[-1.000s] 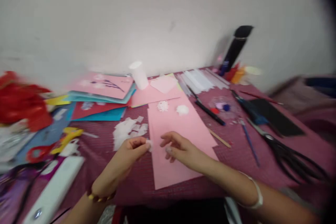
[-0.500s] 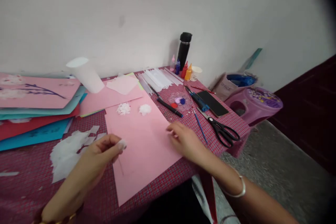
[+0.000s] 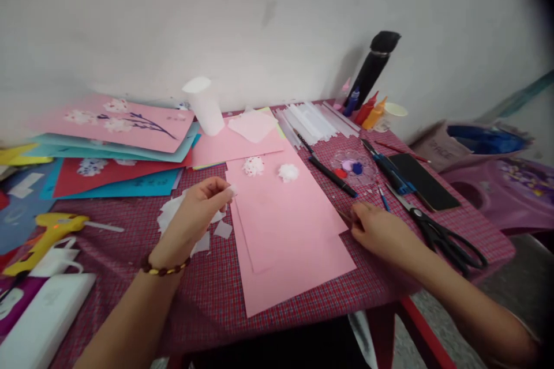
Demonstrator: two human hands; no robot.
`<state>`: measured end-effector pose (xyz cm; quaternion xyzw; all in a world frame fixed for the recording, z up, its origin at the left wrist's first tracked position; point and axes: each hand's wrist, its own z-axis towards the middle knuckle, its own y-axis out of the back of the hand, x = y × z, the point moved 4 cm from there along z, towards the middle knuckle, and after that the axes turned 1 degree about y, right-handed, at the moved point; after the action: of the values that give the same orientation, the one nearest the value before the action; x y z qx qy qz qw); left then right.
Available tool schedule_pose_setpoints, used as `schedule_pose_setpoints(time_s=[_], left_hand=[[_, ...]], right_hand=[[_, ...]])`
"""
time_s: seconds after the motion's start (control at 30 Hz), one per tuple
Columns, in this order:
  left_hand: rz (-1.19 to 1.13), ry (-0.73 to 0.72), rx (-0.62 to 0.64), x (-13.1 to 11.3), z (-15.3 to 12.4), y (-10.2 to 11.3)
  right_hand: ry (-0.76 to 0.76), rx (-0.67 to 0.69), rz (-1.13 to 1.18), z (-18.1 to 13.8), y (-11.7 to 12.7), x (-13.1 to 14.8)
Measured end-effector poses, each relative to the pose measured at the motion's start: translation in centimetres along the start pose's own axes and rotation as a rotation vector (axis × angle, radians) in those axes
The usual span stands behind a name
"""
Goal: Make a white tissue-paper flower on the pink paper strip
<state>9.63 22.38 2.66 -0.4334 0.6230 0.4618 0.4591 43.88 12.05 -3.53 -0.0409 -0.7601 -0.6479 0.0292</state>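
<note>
My left hand (image 3: 194,216) is raised over the checked tablecloth, its fingertips pinched on a small white paper bit (image 3: 232,189), just left of a long pink paper sheet (image 3: 285,225). My right hand (image 3: 381,230) rests on the cloth at the sheet's right edge, fingers curled around the end of a thin wooden stick (image 3: 345,216). Two white paper flowers (image 3: 270,169) lie at the far end of the pink sheet. White paper scraps (image 3: 173,216) sit under my left hand.
Black scissors (image 3: 441,233), a blue brush, a black pen (image 3: 333,177) and a paint palette (image 3: 352,166) lie right of the sheet. Coloured paper stacks (image 3: 116,150), a white cup (image 3: 203,105), a yellow glue gun (image 3: 47,233), paint bottles and a black flask (image 3: 374,66) surround it.
My right hand moved right, off the pink sheet, to the wooden stick at its edge. My left hand stayed pinched on the white bit. The camera swung back to the left.
</note>
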Motion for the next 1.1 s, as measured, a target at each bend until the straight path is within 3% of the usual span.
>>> schedule_pose_setpoints(time_s=[0.17, 0.27, 0.37, 0.5, 0.67, 0.77, 0.9, 1.1], left_hand=[[0.136, -0.051, -0.095, 0.7, 0.0, 0.5], [0.211, -0.049, -0.137, 1.3, 0.1, 0.2], [0.175, -0.038, -0.139, 2.3, 0.2, 0.0], [0.061, -0.003, -0.16, 3.4, 0.4, 0.2], [-0.15, 0.09, -0.166, 3.4, 0.5, 0.3], [-0.2, 0.099, -0.129, 3.2, 0.5, 0.1], [-0.214, 0.111, -0.069, 3.8, 0.7, -0.5], [-0.029, 0.044, -0.13, 2.9, 0.5, -0.8]], right_hand=[[0.078, -0.09, 0.271, -2.0, -0.1, -1.7], [0.104, -0.168, 0.599, -3.1, 2.5, -2.3], [0.257, -0.157, 1.036, -2.4, 6.5, 0.5], [0.436, -0.12, 1.455, 1.1, 9.5, 7.4], [0.369, -0.225, 1.613, 5.3, 8.3, 12.8], [0.336, -0.285, 1.713, 6.6, 6.7, 12.9], [0.316, -0.196, 1.778, 7.5, 4.5, 12.0], [0.34, -0.185, 1.723, 7.8, 3.7, 12.4]])
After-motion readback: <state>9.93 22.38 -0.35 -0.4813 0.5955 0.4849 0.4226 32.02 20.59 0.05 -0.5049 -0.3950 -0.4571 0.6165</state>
